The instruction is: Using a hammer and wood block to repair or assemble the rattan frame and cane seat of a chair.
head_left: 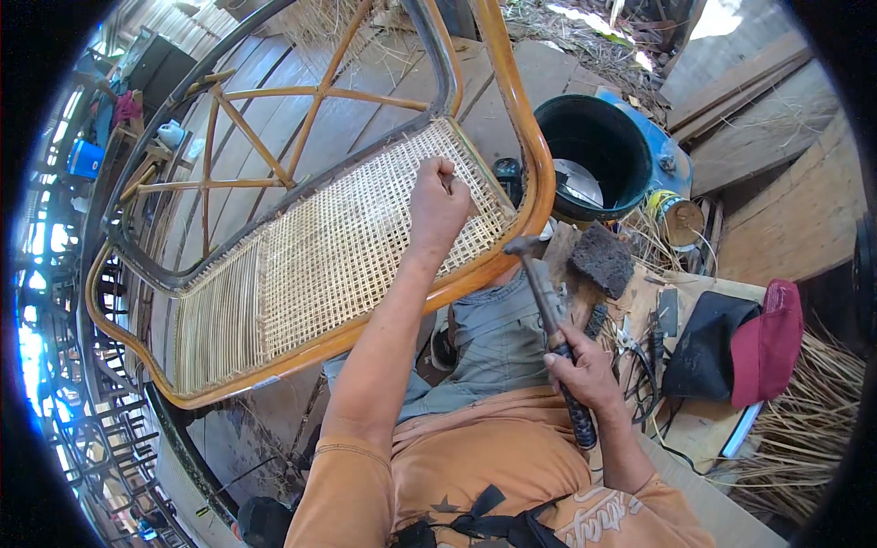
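Note:
A varnished rattan chair frame (pixel 498 260) lies tilted across my lap, with a woven cane panel (pixel 338 247) filling part of it. My left hand (pixel 440 203) rests over the panel close to its upper right corner, its fingers curled closed; whatever they may pinch is hidden. In my right hand (pixel 587 370) is a hammer (pixel 539 288), gripped by its dark wrapped handle. The hammer's head lies by the frame's curved right edge, though I cannot tell whether they touch. Toward the left end, the panel shows strands running in one direction only.
A black bucket (pixel 585 119) stands beyond the frame at the right, beside a small open can (pixel 681 222). Nearer are a dark rough block (pixel 601 260), a black and maroon cap (pixel 740 342) and cables on a board. Loose cane strands (pixel 804 411) lie at far right.

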Demonstrator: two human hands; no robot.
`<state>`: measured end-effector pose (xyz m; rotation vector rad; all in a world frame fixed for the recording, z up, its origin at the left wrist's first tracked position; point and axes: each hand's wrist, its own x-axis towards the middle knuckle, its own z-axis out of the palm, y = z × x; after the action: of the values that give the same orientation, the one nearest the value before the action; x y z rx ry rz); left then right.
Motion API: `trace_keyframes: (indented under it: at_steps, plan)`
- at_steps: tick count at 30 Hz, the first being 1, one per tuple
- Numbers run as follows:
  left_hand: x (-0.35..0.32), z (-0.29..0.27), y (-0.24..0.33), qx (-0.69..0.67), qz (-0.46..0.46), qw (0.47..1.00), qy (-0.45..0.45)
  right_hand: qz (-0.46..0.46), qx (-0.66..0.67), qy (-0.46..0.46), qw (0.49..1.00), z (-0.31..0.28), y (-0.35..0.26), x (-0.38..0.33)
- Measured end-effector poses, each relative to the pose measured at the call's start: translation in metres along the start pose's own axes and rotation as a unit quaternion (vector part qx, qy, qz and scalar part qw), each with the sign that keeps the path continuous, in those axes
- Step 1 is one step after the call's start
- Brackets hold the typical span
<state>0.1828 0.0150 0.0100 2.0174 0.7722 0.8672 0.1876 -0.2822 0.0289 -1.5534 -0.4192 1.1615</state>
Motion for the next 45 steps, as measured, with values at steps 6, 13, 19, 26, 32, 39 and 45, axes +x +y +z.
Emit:
trace_keyframes:
  at_steps: [6,13,19,26,32,39,45]
  plan:
    - [-0.002,0.006,0.010,0.027,-0.004,0.999,-0.018,-0.107,-0.118,-0.060,0.985,0.019,0.000,0.028]
    - [0.003,0.015,0.006,0.114,0.029,0.993,-0.014,-0.006,-0.033,-0.120,0.992,0.033,-0.030,0.074]
    - [0.000,0.009,0.019,0.088,-0.023,0.996,-0.017,-0.018,-0.056,-0.141,0.988,0.036,-0.033,0.070]
    - [-0.007,-0.001,0.033,0.029,-0.028,0.999,-0.013,-0.025,-0.147,-0.121,0.981,0.039,-0.019,0.048]
    - [-0.016,-0.002,0.019,0.020,0.000,1.000,-0.004,-0.070,-0.156,-0.119,0.978,0.039,-0.016,0.040]
    - [-0.021,0.002,0.024,0.028,-0.036,0.999,-0.017,-0.078,-0.165,-0.108,0.977,0.036,-0.023,0.043]
    - [-0.023,0.010,0.027,0.032,0.007,0.999,-0.006,-0.052,-0.162,-0.111,0.979,0.039,-0.020,0.048]
